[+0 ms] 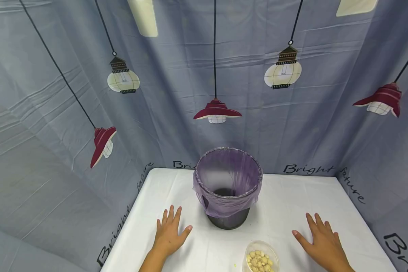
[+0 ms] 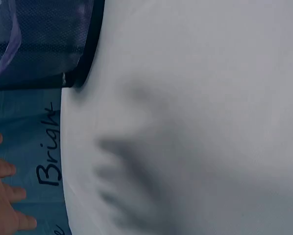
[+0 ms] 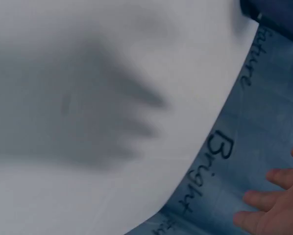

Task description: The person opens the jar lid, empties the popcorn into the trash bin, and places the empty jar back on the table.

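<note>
My left hand (image 1: pixel 170 236) hovers above the white table, left of the bin, its fingers straight and spread and holding nothing. On the other side my right hand (image 1: pixel 321 243) is held out in the same way, palm down, also with nothing in it. Between them, nearer the front, stands a clear plastic tub (image 1: pixel 273 252) with pale yellow, nut-like pieces (image 1: pixel 258 261) inside; the lower frame edge cuts it off. A dark mesh bin (image 1: pixel 228 223) lined with a thin purple bag (image 1: pixel 221 206) stands upright farther back. Fingers (image 2: pixel 2 166) show at the edge of the left wrist view.
The white table (image 1: pixel 285 200) carries the bin and tub. Grey-blue curtains (image 1: pixel 176 124) printed with lamps and lettering surround its back and sides. A few tiny yellow crumbs (image 1: pixel 235 265) lie left of the tub. Soft hand shadows fall on the tabletop in both wrist views.
</note>
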The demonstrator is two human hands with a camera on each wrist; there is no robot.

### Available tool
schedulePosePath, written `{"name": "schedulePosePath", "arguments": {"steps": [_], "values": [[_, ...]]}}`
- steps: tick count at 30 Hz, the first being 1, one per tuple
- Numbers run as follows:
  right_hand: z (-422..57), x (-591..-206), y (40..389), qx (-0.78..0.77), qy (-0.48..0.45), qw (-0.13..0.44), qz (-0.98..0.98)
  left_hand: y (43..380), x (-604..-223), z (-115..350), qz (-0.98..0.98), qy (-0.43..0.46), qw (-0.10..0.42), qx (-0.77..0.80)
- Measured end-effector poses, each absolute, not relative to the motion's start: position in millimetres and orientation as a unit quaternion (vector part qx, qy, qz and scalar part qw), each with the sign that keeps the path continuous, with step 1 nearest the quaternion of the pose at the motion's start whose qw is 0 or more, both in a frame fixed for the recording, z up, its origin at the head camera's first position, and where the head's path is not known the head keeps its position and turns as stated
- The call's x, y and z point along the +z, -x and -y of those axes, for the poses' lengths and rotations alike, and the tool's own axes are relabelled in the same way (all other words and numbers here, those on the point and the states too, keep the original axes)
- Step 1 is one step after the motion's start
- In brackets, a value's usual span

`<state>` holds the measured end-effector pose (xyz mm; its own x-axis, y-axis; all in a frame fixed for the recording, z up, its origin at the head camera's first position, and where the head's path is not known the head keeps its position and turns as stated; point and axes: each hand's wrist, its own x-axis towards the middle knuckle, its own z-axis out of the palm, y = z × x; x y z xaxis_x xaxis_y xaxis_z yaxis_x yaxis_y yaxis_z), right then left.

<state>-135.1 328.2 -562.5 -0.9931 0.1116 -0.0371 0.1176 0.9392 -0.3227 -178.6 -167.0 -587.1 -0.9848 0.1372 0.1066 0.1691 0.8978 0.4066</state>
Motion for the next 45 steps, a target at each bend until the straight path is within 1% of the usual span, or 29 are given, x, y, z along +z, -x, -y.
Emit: {"name": "schedulePosePath", "arguments": {"steps": [4, 7, 10, 14, 20, 22, 25, 27, 29, 35, 37, 38, 40, 43, 44, 45], "values": [[-316, -555, 130, -0.177, -0.038, -0.009, -0.983, 172, -592, 156, 0.966, 0.091, 0.038, -0.238], [-303, -549, 126, -0.183, -0.022, -0.014, -0.983, 167, -598, 147, 0.959, 0.104, 0.021, -0.263], [-290, -545, 122, -0.183, -0.011, -0.013, -0.983, 160, -606, 138, 0.95, 0.116, 0.003, -0.289], [-275, -544, 118, -0.182, 0.003, -0.008, -0.983, 153, -611, 125, 0.937, 0.133, -0.001, -0.324], [-255, -542, 113, -0.196, 0.021, 0.031, -0.98, 142, -614, 101, 0.913, 0.173, -0.009, -0.371], [-249, -541, 111, -0.202, 0.026, 0.046, -0.978, 138, -616, 92, 0.901, 0.191, -0.02, -0.389], [-238, -540, 108, -0.21, 0.03, 0.062, -0.975, 133, -619, 79, 0.881, 0.21, -0.055, -0.421], [-232, -540, 105, -0.216, 0.032, 0.067, -0.974, 132, -620, 72, 0.866, 0.214, -0.087, -0.444], [-227, -541, 103, -0.221, 0.034, 0.072, -0.972, 132, -620, 66, 0.854, 0.223, -0.107, -0.457], [-222, -549, 100, -0.25, 0.048, 0.08, -0.964, 135, -626, 60, 0.836, 0.29, -0.109, -0.453], [-220, -552, 100, -0.257, 0.054, 0.082, -0.961, 138, -633, 60, 0.826, 0.323, -0.107, -0.45], [-220, -553, 99, -0.261, 0.06, 0.08, -0.96, 142, -643, 60, 0.821, 0.349, -0.096, -0.441], [-217, -555, 98, -0.265, 0.068, 0.08, -0.959, 146, -652, 59, 0.811, 0.382, -0.098, -0.433], [-213, -559, 96, -0.271, 0.074, 0.09, -0.955, 148, -661, 54, 0.802, 0.402, -0.114, -0.428], [-211, -560, 96, -0.276, 0.076, 0.094, -0.953, 147, -662, 51, 0.799, 0.401, -0.125, -0.43], [-210, -562, 96, -0.282, 0.082, 0.098, -0.951, 144, -657, 48, 0.795, 0.39, -0.147, -0.44]]}}
